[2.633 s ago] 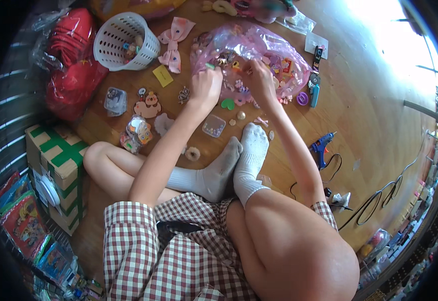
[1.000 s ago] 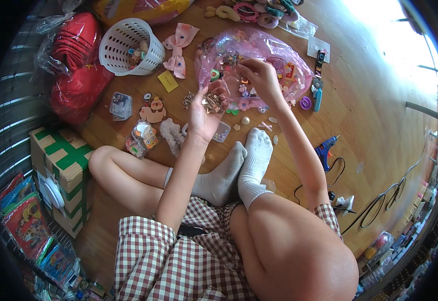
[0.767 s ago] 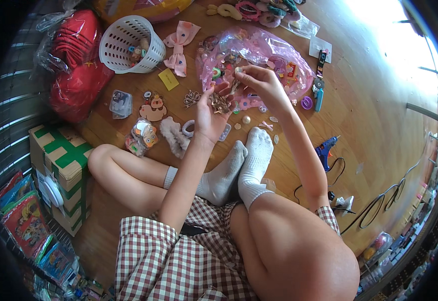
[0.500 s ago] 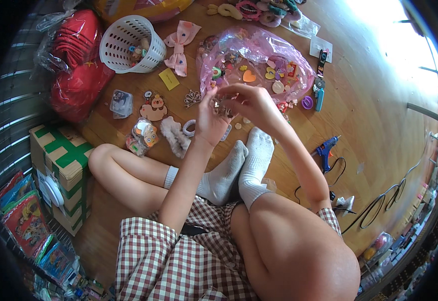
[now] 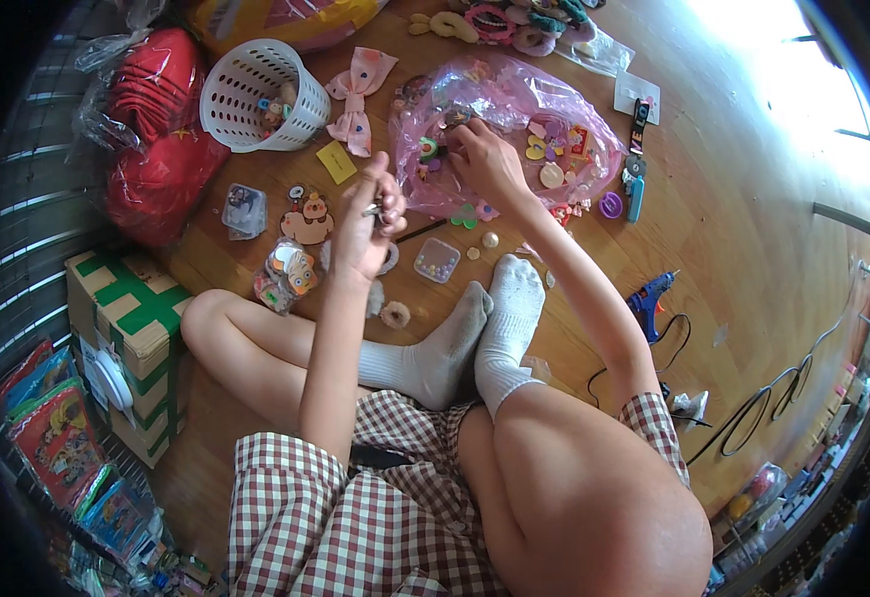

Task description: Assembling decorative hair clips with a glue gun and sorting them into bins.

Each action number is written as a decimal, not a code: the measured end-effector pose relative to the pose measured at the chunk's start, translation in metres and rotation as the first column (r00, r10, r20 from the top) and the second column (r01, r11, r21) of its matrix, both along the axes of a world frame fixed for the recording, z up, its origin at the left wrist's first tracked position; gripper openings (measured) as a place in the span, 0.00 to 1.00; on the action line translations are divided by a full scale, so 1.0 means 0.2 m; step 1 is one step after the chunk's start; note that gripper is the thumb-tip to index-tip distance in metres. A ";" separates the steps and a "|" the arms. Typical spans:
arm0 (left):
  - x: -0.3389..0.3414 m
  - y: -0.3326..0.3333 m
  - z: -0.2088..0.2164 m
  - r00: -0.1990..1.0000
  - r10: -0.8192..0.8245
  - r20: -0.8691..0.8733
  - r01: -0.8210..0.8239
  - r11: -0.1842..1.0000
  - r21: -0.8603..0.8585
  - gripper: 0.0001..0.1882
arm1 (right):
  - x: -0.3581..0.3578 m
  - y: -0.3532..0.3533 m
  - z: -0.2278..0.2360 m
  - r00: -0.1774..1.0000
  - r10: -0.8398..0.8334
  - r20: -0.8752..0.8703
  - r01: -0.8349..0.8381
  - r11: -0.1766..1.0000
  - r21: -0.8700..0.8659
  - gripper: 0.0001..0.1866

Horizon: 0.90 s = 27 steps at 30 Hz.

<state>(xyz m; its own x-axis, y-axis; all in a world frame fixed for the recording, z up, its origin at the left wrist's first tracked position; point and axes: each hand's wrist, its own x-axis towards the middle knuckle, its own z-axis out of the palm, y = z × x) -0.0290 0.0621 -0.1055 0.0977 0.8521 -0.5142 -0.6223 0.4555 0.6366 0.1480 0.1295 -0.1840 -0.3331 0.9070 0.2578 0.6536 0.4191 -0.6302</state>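
Observation:
My left hand (image 5: 365, 227) is raised over the floor, its fingers curled round a small shiny metallic piece (image 5: 374, 210) whose kind I cannot make out. Further right, my right hand (image 5: 489, 164) reaches into the open pink plastic bag (image 5: 569, 95). Its fingers are bent together among small colourful charms; the fingertips are hidden. Yellow heart charms (image 5: 535, 148) and a round cream charm (image 5: 551, 175) lie in the bag beside that hand. Below the hands sits a small clear box of beads (image 5: 437, 260), with a furry brown ring (image 5: 395, 315) near it.
A white perforated basket (image 5: 246, 95), pink bow (image 5: 355, 98) and yellow card (image 5: 336, 161) lie at the far left. A blue glue gun (image 5: 651, 301) with a black cord is on the right. A green-taped cardboard box (image 5: 131, 308) stands left of my legs.
My hands have moved apart: the left went left, still closed round the metallic piece, and the right went up into the pink bag. The bead box and the furry brown ring are now uncovered.

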 end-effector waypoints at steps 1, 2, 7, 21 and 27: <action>-0.02 0.01 0.02 0.999 0.016 -0.048 -0.017 1.000 -0.025 0.18 | 0.01 0.00 0.00 1.000 -0.009 -0.009 0.009 0.997 -0.083 0.10; -0.04 0.03 0.03 0.989 0.000 -0.146 -0.003 1.000 -0.018 0.18 | 0.01 0.01 0.01 1.000 -0.020 -0.016 0.017 0.986 -0.165 0.10; -0.11 0.14 0.04 0.878 -0.185 -0.442 0.191 0.981 -0.031 0.21 | 0.03 0.01 0.10 0.994 0.097 0.058 -0.078 0.962 -0.260 0.12; -0.13 0.41 0.05 -0.483 0.000 -0.876 0.566 0.763 -0.313 0.16 | 0.01 -0.11 0.05 0.890 0.415 0.188 -0.427 0.904 0.026 0.11; -0.12 0.38 0.23 -0.086 0.038 -0.996 0.581 0.814 -0.019 0.15 | 0.06 0.08 0.06 0.943 0.301 0.145 -0.295 0.954 -0.059 0.09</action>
<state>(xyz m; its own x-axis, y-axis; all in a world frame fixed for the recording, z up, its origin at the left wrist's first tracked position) -0.0533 0.1381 -0.0595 0.0706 0.9953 -0.0666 0.8333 -0.0221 0.5524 0.1601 0.1452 -0.1721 -0.6220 0.7680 0.1529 0.5907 0.5884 -0.5522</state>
